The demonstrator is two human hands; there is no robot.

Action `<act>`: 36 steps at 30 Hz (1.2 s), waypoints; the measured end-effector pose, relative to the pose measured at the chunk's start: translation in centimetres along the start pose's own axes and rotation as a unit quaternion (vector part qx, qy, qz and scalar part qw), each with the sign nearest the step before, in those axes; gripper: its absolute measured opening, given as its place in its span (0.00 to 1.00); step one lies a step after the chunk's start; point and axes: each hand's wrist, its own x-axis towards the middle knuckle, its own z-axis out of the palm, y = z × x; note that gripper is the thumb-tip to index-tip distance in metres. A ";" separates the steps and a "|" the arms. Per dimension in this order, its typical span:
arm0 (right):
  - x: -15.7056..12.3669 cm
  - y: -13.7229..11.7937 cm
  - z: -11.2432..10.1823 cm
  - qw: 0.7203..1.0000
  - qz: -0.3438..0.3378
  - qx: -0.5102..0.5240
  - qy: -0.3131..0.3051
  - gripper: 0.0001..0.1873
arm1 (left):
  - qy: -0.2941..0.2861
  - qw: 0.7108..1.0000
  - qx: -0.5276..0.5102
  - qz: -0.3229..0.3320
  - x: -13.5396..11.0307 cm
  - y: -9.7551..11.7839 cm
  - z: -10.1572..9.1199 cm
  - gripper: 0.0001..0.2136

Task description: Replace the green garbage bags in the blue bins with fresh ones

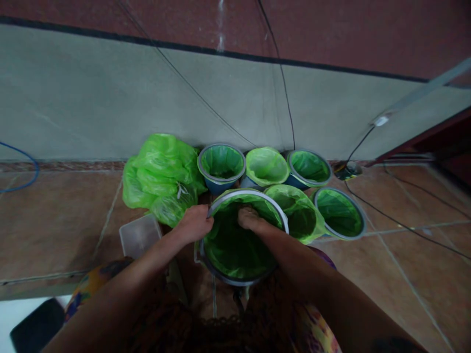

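Note:
Close in front of me stands a round trash bin with a pale grey rim (246, 283), lined with a green plastic bag (239, 250). My left hand (196, 223) is closed over the left side of that rim, its thumb toward the inside. Down inside the lined bin is my right hand (249, 217), near the far wall, with its fingers curled. Whether those fingers pinch the liner or hold something else is hidden. The bottom of the bin is dark.
Behind and right stand several smaller green-lined bins (221, 182). Full-looking green plastic bags (160, 171) lie against the wall at left, with a clear plastic container (140, 236) before them. Black cables (408, 227) cross the tiled floor at right; a blue hose (36, 169) lies far left.

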 end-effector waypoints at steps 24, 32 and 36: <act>-1.2 -0.3 -0.7 0.991 -0.122 -0.014 -0.060 0.20 | -0.024 0.982 -0.088 -0.168 4.3 -2.8 4.6 0.13; -2.3 0.6 -0.2 0.986 -0.141 -0.061 -0.060 0.13 | -0.038 0.935 -0.228 -0.270 6.0 -4.4 10.7 0.13; -2.8 0.3 0.2 0.986 -0.137 -0.052 -0.074 0.12 | -0.071 0.919 -0.262 -0.286 6.3 -3.9 12.3 0.12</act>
